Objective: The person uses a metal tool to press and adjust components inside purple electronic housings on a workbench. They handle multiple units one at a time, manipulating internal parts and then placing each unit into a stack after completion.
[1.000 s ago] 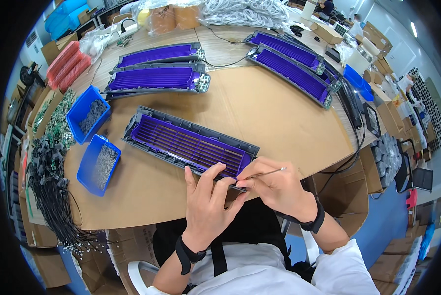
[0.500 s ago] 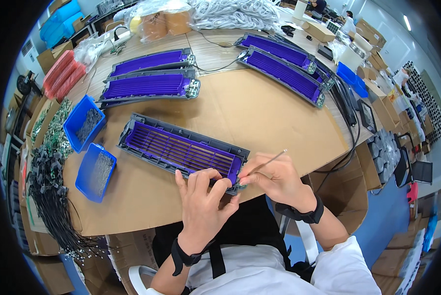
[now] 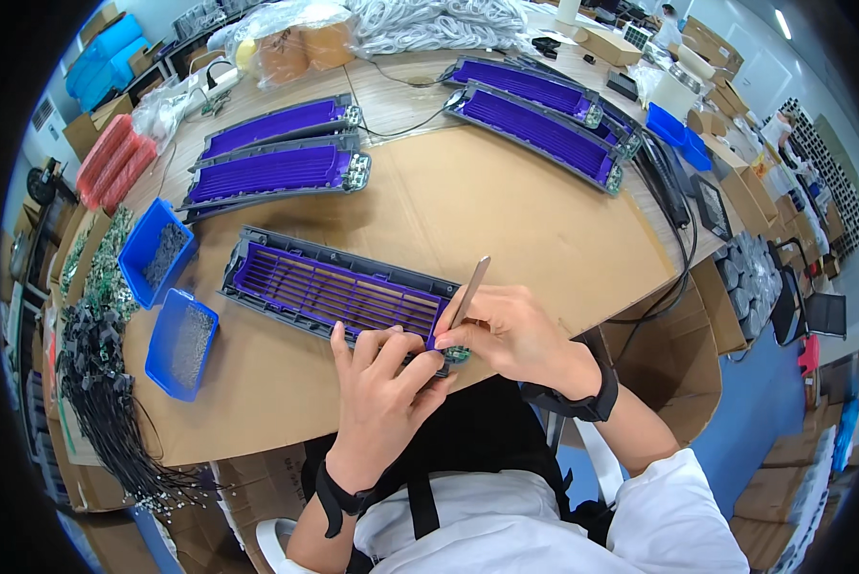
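Note:
A long grey housing with a purple slatted grille lies at a slant on the cardboard sheet in front of me. My left hand grips its near edge by the right end, fingers bent over the rim and thumb below. A small green circuit board shows at that end, partly covered by my fingers. Between the thumb and fingers of my right hand is a slim pair of metal tweezers, blunt end pointing up. Their tips, over the housing's right end, are hidden behind my fingers.
Two blue bins of small parts stand at the left, beside a heap of black cables. More purple housings rest at the back left and back right. Black cords run along the table's right edge.
My right hand has shifted slightly left along the housing's end, and the tweezers have turned more upright. The left hand keeps its hold. The whole view has shifted a little.

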`<state>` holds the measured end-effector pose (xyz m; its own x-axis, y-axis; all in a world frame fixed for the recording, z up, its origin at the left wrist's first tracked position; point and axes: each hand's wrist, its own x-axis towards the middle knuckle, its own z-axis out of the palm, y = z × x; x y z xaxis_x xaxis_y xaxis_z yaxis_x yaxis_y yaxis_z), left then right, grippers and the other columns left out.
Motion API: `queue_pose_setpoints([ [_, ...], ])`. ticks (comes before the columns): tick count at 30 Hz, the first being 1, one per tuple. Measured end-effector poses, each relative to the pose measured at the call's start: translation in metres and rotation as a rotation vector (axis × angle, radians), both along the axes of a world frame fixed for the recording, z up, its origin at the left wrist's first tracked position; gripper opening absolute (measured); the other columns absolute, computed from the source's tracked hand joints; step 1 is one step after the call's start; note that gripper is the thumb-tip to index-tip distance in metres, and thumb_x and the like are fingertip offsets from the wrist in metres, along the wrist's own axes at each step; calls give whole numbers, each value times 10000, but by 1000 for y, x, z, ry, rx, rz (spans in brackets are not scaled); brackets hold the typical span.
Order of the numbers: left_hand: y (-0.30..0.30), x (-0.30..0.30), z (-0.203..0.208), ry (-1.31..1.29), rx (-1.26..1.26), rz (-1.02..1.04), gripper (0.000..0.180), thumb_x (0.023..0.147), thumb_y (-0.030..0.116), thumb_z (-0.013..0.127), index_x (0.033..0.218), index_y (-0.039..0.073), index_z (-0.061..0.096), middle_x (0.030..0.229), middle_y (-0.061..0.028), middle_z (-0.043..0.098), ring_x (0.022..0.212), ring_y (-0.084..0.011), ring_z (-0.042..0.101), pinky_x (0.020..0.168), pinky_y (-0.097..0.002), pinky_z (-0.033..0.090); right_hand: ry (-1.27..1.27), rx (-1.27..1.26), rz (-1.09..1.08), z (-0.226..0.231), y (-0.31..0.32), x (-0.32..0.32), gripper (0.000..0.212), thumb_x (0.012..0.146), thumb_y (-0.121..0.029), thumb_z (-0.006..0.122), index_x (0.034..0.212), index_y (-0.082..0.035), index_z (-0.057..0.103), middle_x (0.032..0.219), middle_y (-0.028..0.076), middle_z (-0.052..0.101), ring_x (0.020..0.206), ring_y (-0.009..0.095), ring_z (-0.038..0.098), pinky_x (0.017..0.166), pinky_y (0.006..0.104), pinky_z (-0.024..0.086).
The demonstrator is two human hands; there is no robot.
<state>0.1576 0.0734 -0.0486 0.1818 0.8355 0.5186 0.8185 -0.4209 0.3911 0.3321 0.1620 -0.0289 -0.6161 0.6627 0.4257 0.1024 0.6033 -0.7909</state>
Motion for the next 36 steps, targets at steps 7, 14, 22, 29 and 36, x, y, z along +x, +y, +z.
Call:
queue_pose_setpoints([
  [7, 0, -2, -2, -29, -1, -10, 251, 747, 202, 797, 941, 132, 655, 932, -14, 584, 1009, -259, 546, 1047, -634, 256, 108, -55, -67, -1, -3, 18, 100, 861, -32, 666, 951, -17, 627, 824, 145, 556, 754, 313, 559, 664, 361, 453],
  [14, -1, -4, -4, 1, 36, -12, 266, 744, 188, 793, 967, 124, 663, 923, -15, 571, 1002, -253, 544, 1048, -639, 258, -258, 47, -81, -3, -22, 26, 155, 798, 37, 678, 938, -5, 624, 864, 144, 512, 761, 315, 537, 656, 387, 435],
  [22, -4, -3, -8, 2, 48, 2, 293, 748, 214, 799, 988, 123, 658, 983, -40, 597, 1003, -260, 559, 1073, -679, 224, -108, -37, -156, 2, -15, -4, 99, 721, 66, 677, 796, 15, 637, 751, 142, 557, 679, 295, 577, 562, 370, 437],
  [29, -2, -10, -16, -263, 37, -6, 461, 713, 217, 842, 1090, 70, 622, 1094, -85, 639, 1052, -297, 606, 1122, -642, 203, -521, 42, -253, 12, -14, -23, 100, 644, 64, 557, 719, 9, 593, 633, 237, 589, 612, 373, 614, 547, 409, 449],
  [36, -9, -13, -4, -401, 67, -63, 340, 712, 145, 843, 979, 89, 640, 1121, -100, 656, 1256, -339, 547, 1137, -590, 198, -455, -29, -245, 50, 13, -31, 153, 780, -48, 705, 915, 10, 660, 740, 188, 637, 724, 303, 668, 633, 404, 501],
])
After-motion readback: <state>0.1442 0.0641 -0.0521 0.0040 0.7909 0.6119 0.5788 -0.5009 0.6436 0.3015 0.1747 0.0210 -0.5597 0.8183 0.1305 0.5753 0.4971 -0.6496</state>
